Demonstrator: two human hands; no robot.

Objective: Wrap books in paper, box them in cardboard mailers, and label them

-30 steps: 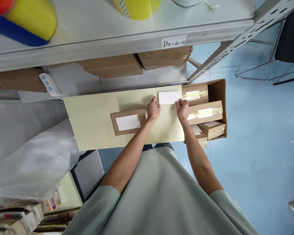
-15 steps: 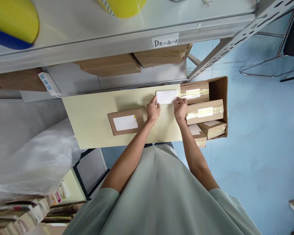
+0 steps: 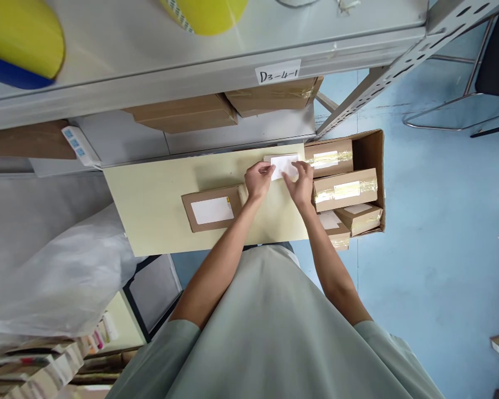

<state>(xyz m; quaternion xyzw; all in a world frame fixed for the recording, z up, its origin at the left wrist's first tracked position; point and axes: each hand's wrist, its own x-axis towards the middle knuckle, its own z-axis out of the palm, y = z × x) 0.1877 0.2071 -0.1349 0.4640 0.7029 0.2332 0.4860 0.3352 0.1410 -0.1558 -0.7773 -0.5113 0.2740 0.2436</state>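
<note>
I have both hands over the right part of the long pale-yellow surface (image 3: 149, 205), close to its far right corner. There a white paper sheet (image 3: 283, 164) sits slightly askew on a small white paper stack (image 3: 267, 158), whose left end peeks out from under it. My left hand (image 3: 258, 182) is at the sheet's left end, fingers drawn narrow, with the edge pinched between thumb and forefinger as far as my feed shows. My right hand (image 3: 303, 189) is at the opposite end, thumb spread wide from the fingers, their tips over the sheet's far right corner.

Left of my left wrist I see a labelled cardboard box (image 3: 212, 209) lying closer to the surface's near edge than the stack does; my forearm hides part of its right end. Against the surface's right edge stands an open carton (image 3: 368, 149) with several taped brown boxes (image 3: 346, 190) inside. Along the far edge runs a metal shelving rack (image 3: 149, 83), its front lip tagged "D3-4-1", and a yellow tape roll (image 3: 210, 15) sits on the shelf above that tag
</note>
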